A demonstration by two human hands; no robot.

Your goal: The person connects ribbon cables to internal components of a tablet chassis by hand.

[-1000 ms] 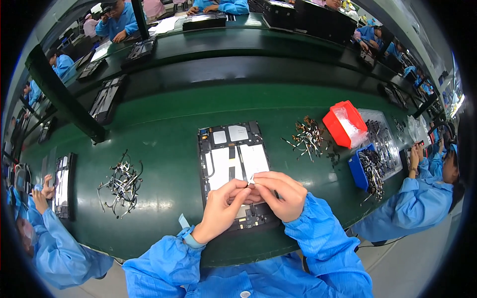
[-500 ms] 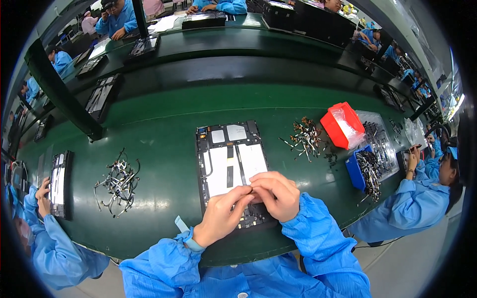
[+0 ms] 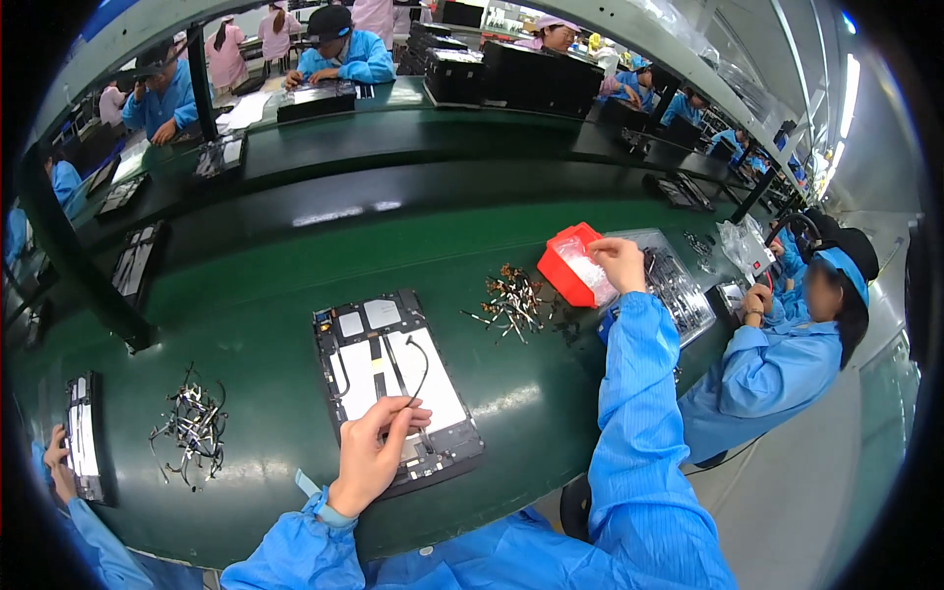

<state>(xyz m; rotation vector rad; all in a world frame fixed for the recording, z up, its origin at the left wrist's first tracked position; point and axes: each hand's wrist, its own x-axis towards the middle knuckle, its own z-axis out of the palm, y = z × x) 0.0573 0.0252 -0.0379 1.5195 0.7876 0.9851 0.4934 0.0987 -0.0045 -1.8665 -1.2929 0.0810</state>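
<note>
In front of me lies an opened tablet-like device [image 3: 441, 388] with white battery panels and a black frame. Over its lower part, my left hand [image 3: 379, 438] pinches a thin black cable [image 3: 426, 369], which curves up above the panels. My right hand [image 3: 621, 265] reaches out to the red bin [image 3: 553, 264], which has clear plastic [image 3: 580, 264] inside. Its fingertips are drawn together above the bin's right side; whatever is between them is too small to make out. My right forearm partly covers a blue bin [image 3: 607, 323].
A pile of orange-tipped cables [image 3: 516, 300] lies between device and red bin, a tangle of black-and-white cables [image 3: 192, 428] to the left. A clear tray [image 3: 693, 305] of parts stands behind my right arm. Co-workers sit on both sides; a dark post [image 3: 88, 265] rises at left.
My right hand has left the device and moved right to the red bin. My left hand stays over the device, now with the cable visible in it. The view has swung right.
</note>
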